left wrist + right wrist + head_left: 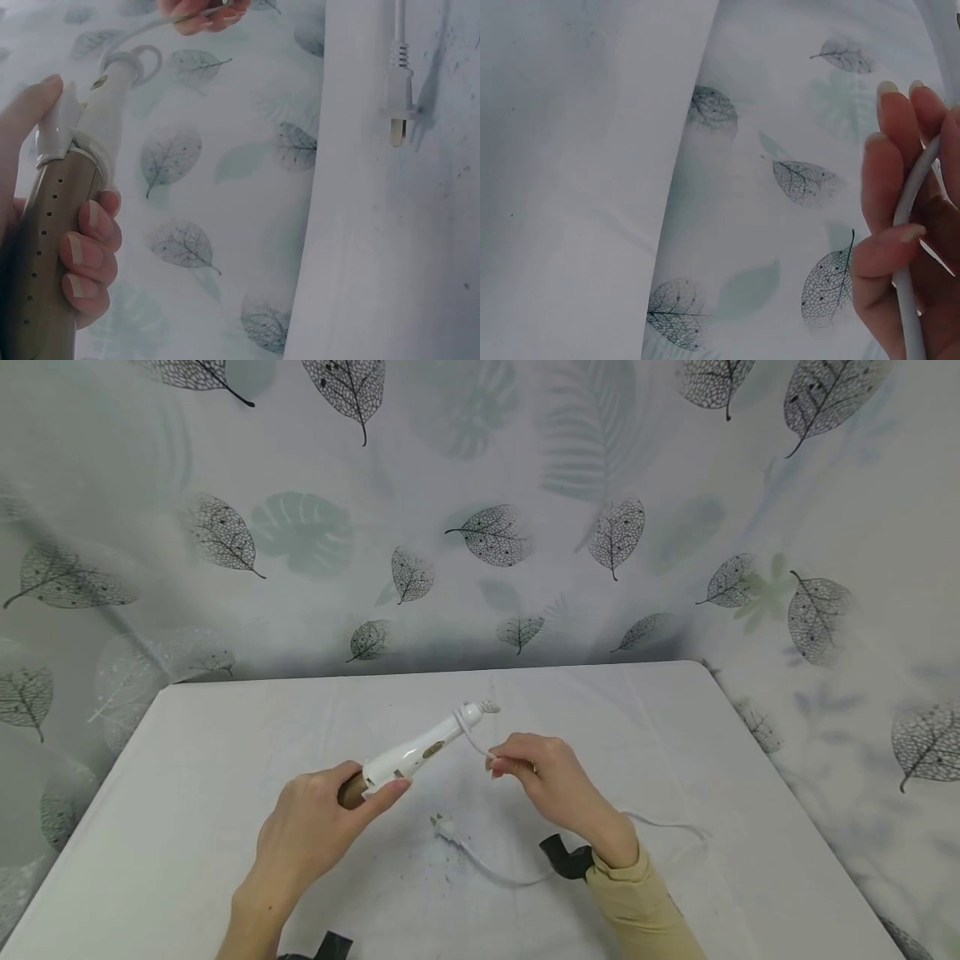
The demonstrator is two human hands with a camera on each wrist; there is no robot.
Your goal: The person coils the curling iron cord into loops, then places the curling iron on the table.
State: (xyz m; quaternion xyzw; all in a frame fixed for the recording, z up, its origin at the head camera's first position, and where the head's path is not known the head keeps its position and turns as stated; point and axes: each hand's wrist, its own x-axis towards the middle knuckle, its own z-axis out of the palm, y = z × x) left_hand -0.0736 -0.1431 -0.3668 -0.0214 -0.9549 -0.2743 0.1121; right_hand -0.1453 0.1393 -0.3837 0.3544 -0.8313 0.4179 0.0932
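My left hand (307, 831) grips a curling iron (408, 758) by its gold-brown barrel (45, 247), which has a row of small holes. The fingers wrap around the barrel and the thumb lies against the white part. The white handle points up and to the right, away from me. A white cord (474, 742) loops around the handle's far end. My right hand (553, 781) pinches this cord between thumb and fingers, just right of the handle's end; in the right wrist view the cord (907, 300) runs across the curled fingers.
The cord's two-pin plug (447, 829) lies on the white table (225, 735) in front of me, its cable passing under my right forearm. More cord (667, 823) lies to the right. A leaf-patterned curtain (450, 602) surrounds the table's back and sides. Black straps (566, 857) sit at the wrists.
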